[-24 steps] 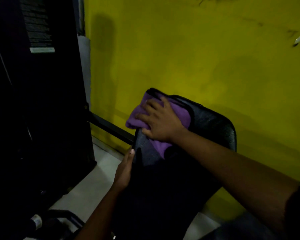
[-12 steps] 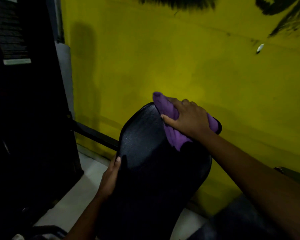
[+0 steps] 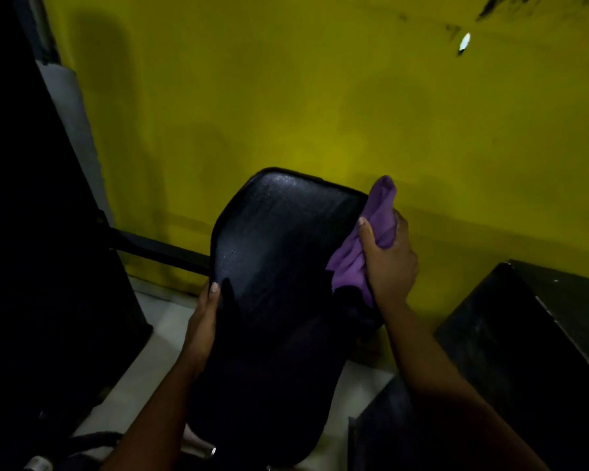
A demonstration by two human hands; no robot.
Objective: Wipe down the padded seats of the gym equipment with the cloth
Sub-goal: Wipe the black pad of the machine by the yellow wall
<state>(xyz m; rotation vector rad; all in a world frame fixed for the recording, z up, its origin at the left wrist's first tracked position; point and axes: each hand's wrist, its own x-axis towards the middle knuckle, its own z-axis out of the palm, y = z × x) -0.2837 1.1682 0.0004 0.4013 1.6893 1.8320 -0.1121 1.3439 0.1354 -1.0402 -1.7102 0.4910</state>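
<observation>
Two hands on padded seat point(image 3: 279, 266): right hand point(image 3: 390, 263) grip clenched on purple cloth point(image 3: 371, 232) at right edge; left hand point(image 3: 203, 321) grip clasping left edge.

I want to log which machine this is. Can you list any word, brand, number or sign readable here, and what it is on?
None can be read: no lettering shows on the padded seat, the purple cloth or the yellow wall, and the dark machine frame is too dim to tell.

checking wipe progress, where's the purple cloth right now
In the head view, the purple cloth is bunched in the right hand, pressed against the right edge of the black padded seat, in front of the yellow wall.
</observation>
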